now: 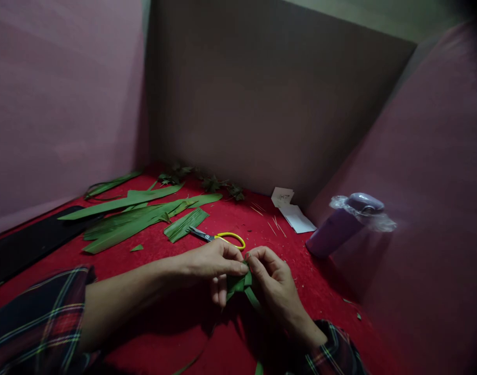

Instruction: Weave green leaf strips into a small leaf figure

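A folded piece of green leaf (237, 284) is held between my two hands, low in the middle of the head view. My left hand (214, 264) grips it from the left, thumb on top and other fingers beneath. At its upper edge, my right hand (276, 281) pinches with thumb and fingertips; any small item between those tips is too dark to make out. A narrow leaf strip hangs from the folded piece beside the right palm. Just beyond my left hand lie scissors (208, 237) with yellow handles, their blades touching a cut leaf piece (187, 224).
Long green leaves (140, 221) spread over the red cloth (152, 284) at left, near a black flat board (39, 245). Leafy sprigs (212, 183) lie along the back wall. Thin sticks (276, 225), white paper (298, 217) and a purple lidded tumbler (334, 232) are at right.
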### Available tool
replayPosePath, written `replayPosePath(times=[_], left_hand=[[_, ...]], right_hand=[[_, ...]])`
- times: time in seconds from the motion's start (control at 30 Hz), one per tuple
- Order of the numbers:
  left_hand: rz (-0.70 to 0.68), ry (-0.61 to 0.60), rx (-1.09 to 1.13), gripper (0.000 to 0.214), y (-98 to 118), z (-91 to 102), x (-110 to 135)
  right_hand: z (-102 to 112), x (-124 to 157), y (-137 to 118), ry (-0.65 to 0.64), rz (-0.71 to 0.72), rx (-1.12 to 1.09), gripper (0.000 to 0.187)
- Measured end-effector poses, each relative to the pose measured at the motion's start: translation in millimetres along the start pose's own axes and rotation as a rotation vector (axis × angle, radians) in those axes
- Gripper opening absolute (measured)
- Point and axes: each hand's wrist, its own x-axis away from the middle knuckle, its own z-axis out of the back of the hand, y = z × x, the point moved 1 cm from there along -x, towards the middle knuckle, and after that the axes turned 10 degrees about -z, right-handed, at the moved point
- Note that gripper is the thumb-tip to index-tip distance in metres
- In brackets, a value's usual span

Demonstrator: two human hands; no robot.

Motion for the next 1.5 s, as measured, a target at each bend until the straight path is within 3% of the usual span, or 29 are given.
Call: replayPosePath(times=[0.23,0.43,0.6,0.87,1.1,1.37,1.5], left_hand=[[0.015,-0.032,-0.027,0.029,-2,1.7,0],[0.045,-0.03,-0.042,0.023,-3,2.9,-1],[0.073,-0.045,-0.064,0.011,-6,3.0,0],[0.116,-0.028,-0.109,0.009,-7,2.3,0],[0.116,-0.043,-0.121,0.02,-9,3.2,0],[0.119,-0.03,-0.113,0.022,-8,1.1,-1],[0.139,-0.031,-0.113,0.015,-7,1.3,-1]], right_hand=[[2,2,-4,0.092,0.244,0.352,0.015],[3,3,-5,0.118,0.287,0.412,0.009],[3,4,-9,0.121,0.485,0.538,0.019],[2,3,-8,0.198,0.639,0.822,0.012],[1,2,-5,0.157,0.569,0.729,0.014],[1,0,4,0.097,0.337,0.396,0.012],[4,1,-2,0.127,0.447,0.484,0.015]])
